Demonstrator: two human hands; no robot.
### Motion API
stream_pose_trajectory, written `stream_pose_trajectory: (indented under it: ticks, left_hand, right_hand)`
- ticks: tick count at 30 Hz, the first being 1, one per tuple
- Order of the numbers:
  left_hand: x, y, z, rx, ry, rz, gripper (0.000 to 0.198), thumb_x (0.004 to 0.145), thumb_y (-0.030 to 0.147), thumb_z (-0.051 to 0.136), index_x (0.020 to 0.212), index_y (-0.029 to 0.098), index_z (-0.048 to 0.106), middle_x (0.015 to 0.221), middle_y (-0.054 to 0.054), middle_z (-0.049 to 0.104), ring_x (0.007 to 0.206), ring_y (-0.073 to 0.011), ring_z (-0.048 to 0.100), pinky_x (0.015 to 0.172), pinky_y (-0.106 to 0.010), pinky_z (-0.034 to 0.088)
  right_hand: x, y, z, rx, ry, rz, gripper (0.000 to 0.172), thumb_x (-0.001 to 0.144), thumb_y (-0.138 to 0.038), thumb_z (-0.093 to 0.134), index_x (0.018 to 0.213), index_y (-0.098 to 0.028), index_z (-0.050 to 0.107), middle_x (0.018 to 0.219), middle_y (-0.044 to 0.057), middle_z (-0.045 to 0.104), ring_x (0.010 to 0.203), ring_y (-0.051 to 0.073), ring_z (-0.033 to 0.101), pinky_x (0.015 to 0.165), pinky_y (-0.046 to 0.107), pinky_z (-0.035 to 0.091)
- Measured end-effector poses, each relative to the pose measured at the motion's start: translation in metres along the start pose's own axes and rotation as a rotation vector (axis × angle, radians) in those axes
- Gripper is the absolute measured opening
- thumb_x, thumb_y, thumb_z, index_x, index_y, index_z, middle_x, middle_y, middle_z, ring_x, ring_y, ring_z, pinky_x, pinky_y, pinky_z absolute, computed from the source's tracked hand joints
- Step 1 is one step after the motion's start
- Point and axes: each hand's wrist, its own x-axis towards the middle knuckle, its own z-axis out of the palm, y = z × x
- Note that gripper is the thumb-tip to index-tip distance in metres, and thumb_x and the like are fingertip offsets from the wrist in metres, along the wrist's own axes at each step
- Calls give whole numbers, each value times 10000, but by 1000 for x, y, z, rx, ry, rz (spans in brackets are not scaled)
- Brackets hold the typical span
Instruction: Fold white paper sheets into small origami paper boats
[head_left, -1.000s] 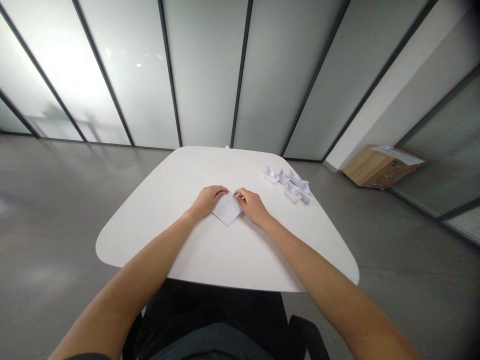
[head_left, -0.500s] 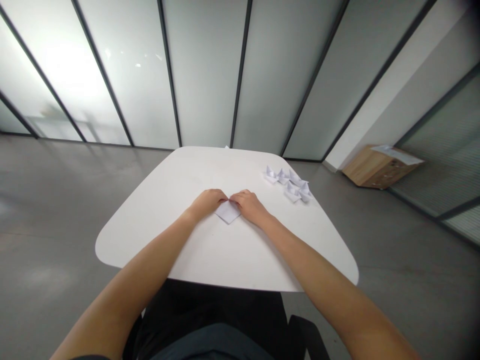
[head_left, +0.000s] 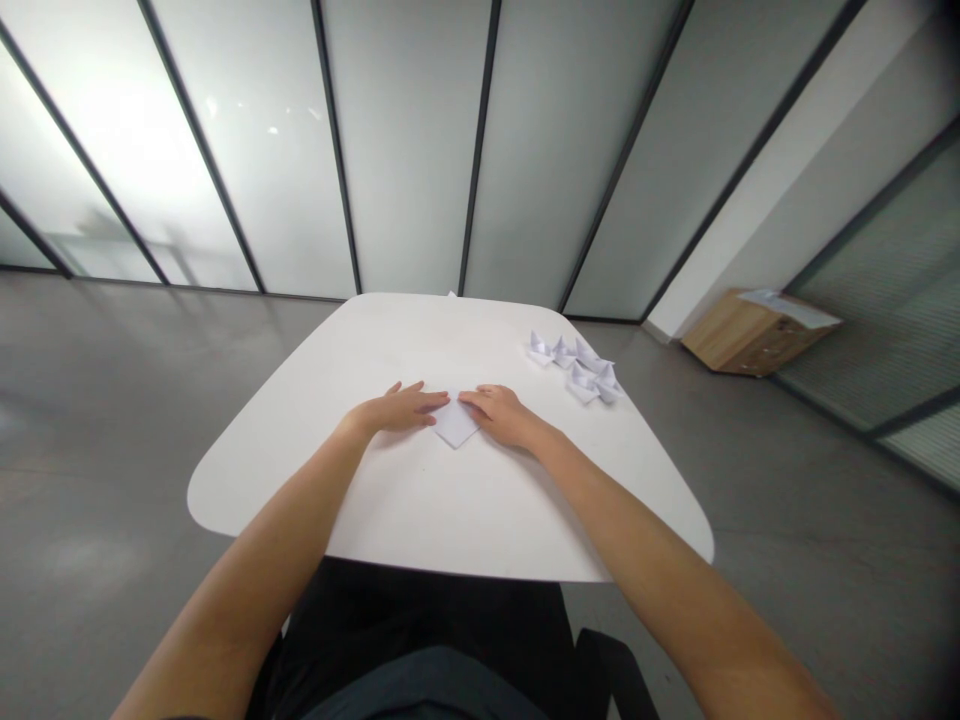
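A small folded white piece of paper [head_left: 456, 428] lies on the white table in front of me, one corner pointing towards me. My left hand [head_left: 403, 408] is open, its fingers spread and the fingertips resting on the paper's left side. From the right, my right hand [head_left: 499, 412] lies on the paper with fingers stretched over its upper right edge; it covers part of that side. Farther right on the table stand several folded paper boats [head_left: 583, 384], grouped close together and apart from both hands.
The white table [head_left: 292, 460] has rounded corners and its near edge is just in front of my lap. Behind it runs a frosted glass partition [head_left: 405, 150] with dark frames. A wooden cabinet [head_left: 724, 330] stands on the grey floor at right. A black armrest [head_left: 615, 665] is beside me.
My left hand has opened out of a pinch at the paper's top and shifted left, fingers spreading. The right hand's fingers have flattened slightly on the paper. The boats stay put.
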Motion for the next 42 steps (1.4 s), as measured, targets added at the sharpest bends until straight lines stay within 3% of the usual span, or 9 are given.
stream_pose_trajectory:
  ticks: [5, 8, 13, 18, 23, 26, 30, 35, 42]
  left_hand:
    - [-2, 0, -1, -37, 7, 22, 797, 791, 602, 736, 1518, 400, 478, 1611, -33, 437, 1557, -361, 250, 1235, -566, 185]
    - [-2, -1, 0, -44, 24, 33, 835, 769, 642, 747, 1519, 391, 480, 1607, -42, 441, 1560, -358, 243, 1240, -556, 175]
    - [2, -2, 2, -20, 110, 56, 668, 824, 599, 725, 1436, 369, 586, 1537, -32, 540, 1527, -312, 335, 1251, -479, 171]
    - [7, -9, -1, 46, 248, 49, 452, 847, 494, 734, 1259, 307, 735, 1355, -24, 696, 1332, -261, 571, 1172, -353, 355]
    - [10, -16, -2, -35, 218, -7, 449, 868, 527, 698, 1246, 292, 751, 1316, -1, 718, 1228, -233, 655, 1090, -297, 446]
    - [13, -14, 2, -23, 280, -40, 338, 929, 487, 623, 1174, 319, 784, 1244, 21, 751, 1163, -214, 691, 1060, -292, 468]
    - [17, -4, 6, 64, 392, -69, 226, 899, 341, 666, 1062, 286, 813, 1108, 7, 795, 1061, -210, 721, 996, -287, 500]
    - [15, 0, 7, 118, 436, -109, 196, 905, 249, 631, 998, 249, 803, 1043, -28, 796, 955, -204, 727, 916, -290, 524]
    - [18, -13, 13, -34, 494, -170, 362, 878, 229, 662, 1235, 258, 715, 1109, -17, 776, 909, -171, 721, 865, -272, 529]
  right_hand:
    - [-6, 4, -3, 31, -88, 33, 457, 1011, -259, 539, 1463, -320, 565, 1507, 76, 570, 1438, 325, 463, 1172, 591, 311]
    - [-7, 4, -4, 14, -81, -9, 421, 1021, -279, 531, 1435, -316, 596, 1517, 61, 561, 1458, 347, 426, 1179, 640, 274]
    - [-6, 9, -4, -41, -4, -69, 322, 1024, -300, 536, 1290, -314, 716, 1398, 27, 666, 1392, 336, 495, 1155, 560, 344]
    - [-2, 15, 2, -80, -33, 8, 393, 1047, -314, 483, 1411, -299, 630, 1472, 38, 608, 1382, 308, 511, 1146, 485, 376]
    - [1, 14, 5, -92, -71, 75, 417, 1065, -331, 437, 1459, -301, 570, 1531, 44, 550, 1445, 321, 443, 1175, 543, 329]
    - [2, 13, 5, -72, -59, 89, 413, 1057, -314, 455, 1450, -290, 578, 1519, 46, 562, 1440, 330, 447, 1179, 570, 313]
    - [2, 15, 2, -53, 19, 76, 339, 1015, -326, 563, 1326, -278, 688, 1418, 28, 653, 1357, 284, 532, 1151, 449, 376]
    - [3, 20, 0, -35, 115, 143, 194, 967, -288, 651, 1089, -314, 800, 1214, -12, 764, 1209, 239, 614, 1072, 374, 440]
    - [3, 15, 2, 50, 123, 278, 193, 944, -251, 665, 1069, -322, 793, 1163, -14, 775, 1171, 229, 638, 1032, 358, 462]
